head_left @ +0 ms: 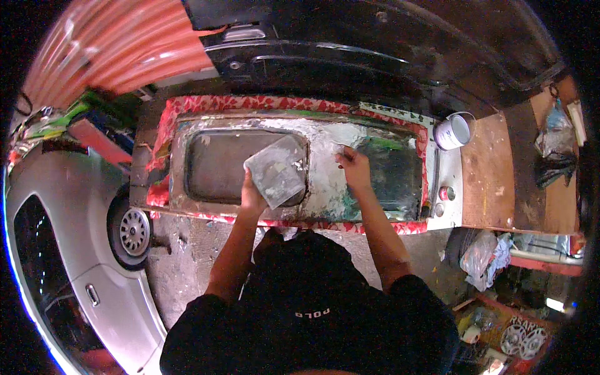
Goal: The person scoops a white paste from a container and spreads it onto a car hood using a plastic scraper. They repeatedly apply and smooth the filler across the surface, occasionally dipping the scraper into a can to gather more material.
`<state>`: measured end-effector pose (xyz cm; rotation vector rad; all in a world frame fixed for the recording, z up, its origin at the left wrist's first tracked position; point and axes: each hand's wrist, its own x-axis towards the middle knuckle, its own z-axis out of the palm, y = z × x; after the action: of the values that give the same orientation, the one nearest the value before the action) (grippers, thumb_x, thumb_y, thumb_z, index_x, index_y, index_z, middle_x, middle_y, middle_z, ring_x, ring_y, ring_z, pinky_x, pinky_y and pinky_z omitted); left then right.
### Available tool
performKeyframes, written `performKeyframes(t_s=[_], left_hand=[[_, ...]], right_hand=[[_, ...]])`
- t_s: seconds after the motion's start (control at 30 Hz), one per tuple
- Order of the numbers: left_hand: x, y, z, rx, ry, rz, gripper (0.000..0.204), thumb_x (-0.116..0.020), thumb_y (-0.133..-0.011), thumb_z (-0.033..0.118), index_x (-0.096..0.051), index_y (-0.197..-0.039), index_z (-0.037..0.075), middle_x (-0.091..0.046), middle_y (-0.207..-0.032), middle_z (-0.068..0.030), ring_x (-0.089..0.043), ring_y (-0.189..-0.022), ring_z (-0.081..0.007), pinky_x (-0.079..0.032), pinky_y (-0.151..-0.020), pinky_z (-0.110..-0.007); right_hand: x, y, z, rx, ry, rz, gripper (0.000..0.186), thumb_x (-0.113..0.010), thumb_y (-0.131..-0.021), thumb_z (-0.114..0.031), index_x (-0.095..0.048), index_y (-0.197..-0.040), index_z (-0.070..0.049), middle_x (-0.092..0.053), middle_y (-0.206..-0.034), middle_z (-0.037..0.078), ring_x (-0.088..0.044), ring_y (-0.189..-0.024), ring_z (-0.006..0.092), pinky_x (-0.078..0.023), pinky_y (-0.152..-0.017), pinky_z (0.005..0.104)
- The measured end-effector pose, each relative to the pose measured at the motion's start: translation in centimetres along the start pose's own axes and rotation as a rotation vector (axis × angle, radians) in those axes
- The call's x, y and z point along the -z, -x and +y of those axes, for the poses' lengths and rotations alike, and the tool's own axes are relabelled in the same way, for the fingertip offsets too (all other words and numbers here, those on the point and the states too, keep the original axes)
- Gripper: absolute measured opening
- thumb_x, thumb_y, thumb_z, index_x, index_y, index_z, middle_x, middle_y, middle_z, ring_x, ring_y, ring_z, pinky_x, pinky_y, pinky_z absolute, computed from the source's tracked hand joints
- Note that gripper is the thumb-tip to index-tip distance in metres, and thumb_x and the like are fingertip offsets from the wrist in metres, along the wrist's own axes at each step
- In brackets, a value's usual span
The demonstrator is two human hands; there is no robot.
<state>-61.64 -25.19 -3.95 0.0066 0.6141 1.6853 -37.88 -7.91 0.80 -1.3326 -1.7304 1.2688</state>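
One square putty board (278,172) is gripped at its left edge by the left hand (252,197). It is held above the door panel (180,165), smeared pale, with one corner pointed down toward the person; being nearly square, it shows no clear long axis. The fingers of the right hand (356,172) are curled together over white filler (328,165); whether anything is pinched there cannot be told. The panel is laid flat, its long axis running left to right, with two window-like sections, one at each side of the filler. It is bordered by red-and-white patterned cloth (250,103).

To the right, one white bucket (451,132) is marked with printing too small to read, and one small red can (446,193) is set near it. Pale lettering, seen upside down, is printed on the black shirt (306,337). At lower right, two hubcaps (514,339) are seen beside white lettering. At left, one silver car (106,275) is parked, one wheel (132,233) visible.
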Motion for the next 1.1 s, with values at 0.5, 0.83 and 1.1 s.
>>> performKeyframes(t_s=[0.5,0.83,1.1], left_hand=[[-10.0,3.6,-0.8,-0.145,-0.137,-0.011,0.061,-0.036,-0.097,0.051,-0.038,-0.136,0.004,-0.051,-0.128,-0.0154,-0.054,-0.114,-0.0298,-0.047,-0.095,-0.045],[-12.5,4.4,-1.5,-0.307,-0.25,0.076,0.054,-0.035,-0.1,0.044,-0.036,-0.136,0.004,-0.05,-0.127,-0.0147,-0.055,-0.112,-0.0286,-0.049,-0.092,-0.044],[-14.1,4.3,-2.4,-0.338,-0.262,0.139,0.051,-0.038,-0.1,0.041,-0.034,-0.137,0.006,-0.05,-0.127,-0.0141,-0.056,-0.112,-0.0281,-0.05,-0.091,-0.043]], right_hand=[[0.8,1.7,-9.5,0.345,0.061,-0.278,0.032,-0.07,-0.079,-0.005,-0.064,-0.11,0.002,-0.068,-0.077,0.007,-0.059,-0.06,0.01,-0.049,-0.057,0.0248],[-0.4,0.6,-6.5,0.321,0.027,-0.263,0.031,-0.069,-0.078,-0.001,-0.064,-0.109,0.002,-0.066,-0.073,0.006,-0.058,-0.058,0.0096,-0.048,-0.054,0.0241],[-0.7,0.3,-4.9,0.182,-0.07,-0.314,0.033,-0.072,-0.074,-0.011,-0.066,-0.104,0.001,-0.07,-0.084,0.014,-0.067,-0.068,0.021,-0.052,-0.065,0.0311]])
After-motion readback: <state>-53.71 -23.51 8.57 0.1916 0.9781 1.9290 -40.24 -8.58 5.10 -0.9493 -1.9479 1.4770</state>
